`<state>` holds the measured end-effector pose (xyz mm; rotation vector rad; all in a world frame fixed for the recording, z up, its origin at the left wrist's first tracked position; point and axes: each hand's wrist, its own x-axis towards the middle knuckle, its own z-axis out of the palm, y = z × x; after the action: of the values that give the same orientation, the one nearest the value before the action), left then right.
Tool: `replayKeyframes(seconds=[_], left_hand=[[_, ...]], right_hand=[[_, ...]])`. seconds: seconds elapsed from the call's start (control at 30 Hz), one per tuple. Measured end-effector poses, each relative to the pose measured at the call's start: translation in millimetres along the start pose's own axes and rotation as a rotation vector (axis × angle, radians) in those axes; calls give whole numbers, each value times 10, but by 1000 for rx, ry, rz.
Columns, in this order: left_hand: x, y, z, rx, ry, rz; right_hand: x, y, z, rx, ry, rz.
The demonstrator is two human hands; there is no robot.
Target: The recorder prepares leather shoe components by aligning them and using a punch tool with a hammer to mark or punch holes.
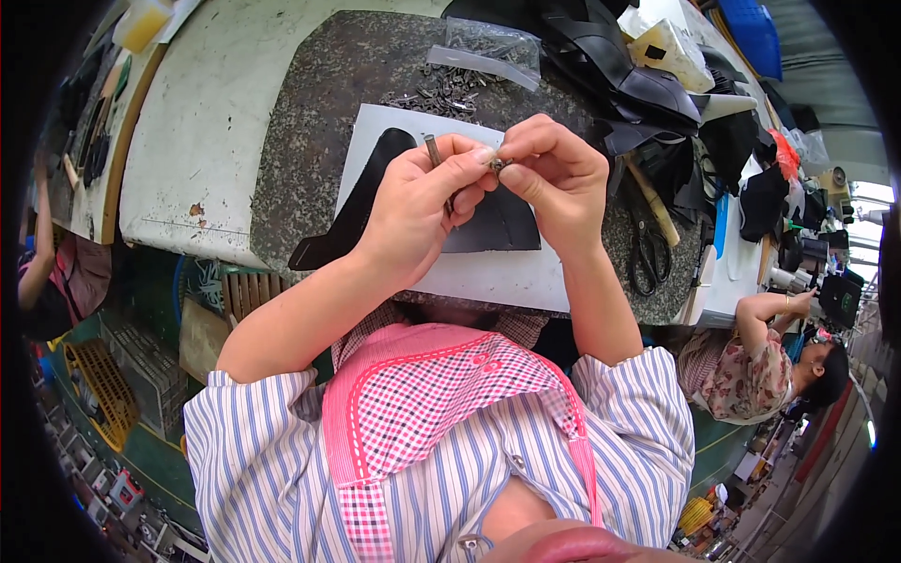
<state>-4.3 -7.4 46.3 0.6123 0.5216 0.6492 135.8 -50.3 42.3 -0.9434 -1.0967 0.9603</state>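
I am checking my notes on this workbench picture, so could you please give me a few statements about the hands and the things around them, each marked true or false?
1. The left hand and right hand meet at a small metal part pinched between the fingertips. True.
2. The left hand also holds a slim metal tool. True.
3. The scissors are in the right hand. False: they lie on the stone slab, to the right of the hands.
4. A black leather piece lies on a white sheet under the hands. True.
5. The loose metal bits sit in a blue tray. False: they lie heaped on the slab, beside a clear bag.
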Motion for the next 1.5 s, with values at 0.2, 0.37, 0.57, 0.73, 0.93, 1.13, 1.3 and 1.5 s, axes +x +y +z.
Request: replayKeyframes(seconds=[0.2, 0.37, 0.57, 0.73, 0.93, 1.13, 1.3, 1.5], left_hand=[[-51, 41, -67, 366, -127, 121], [-26, 129, -116, 420, -293, 41], [12, -126, -156, 195, -186, 136], [18, -248, -200, 459, -7, 282], [387, -11, -250, 1914, -40, 599], [409, -59, -443, 1902, -171, 443], [435, -30, -479, 1497, -118, 54], [464, 16, -484, 1390, -141, -91]], right_hand=[[-5, 1, -130, -285, -117, -234], [-15, 42, -155, -292, -201, -325], [-138, 201, -74, -162, -90, -203], [-289, 375, -3, 116, 104, -43], [-376, 575, -195, -303, 206, 257], [-404, 620, -132, -240, 283, 243], [-429, 642, -167, -258, 263, 222], [-407, 614, -169, -513, 176, 90]])
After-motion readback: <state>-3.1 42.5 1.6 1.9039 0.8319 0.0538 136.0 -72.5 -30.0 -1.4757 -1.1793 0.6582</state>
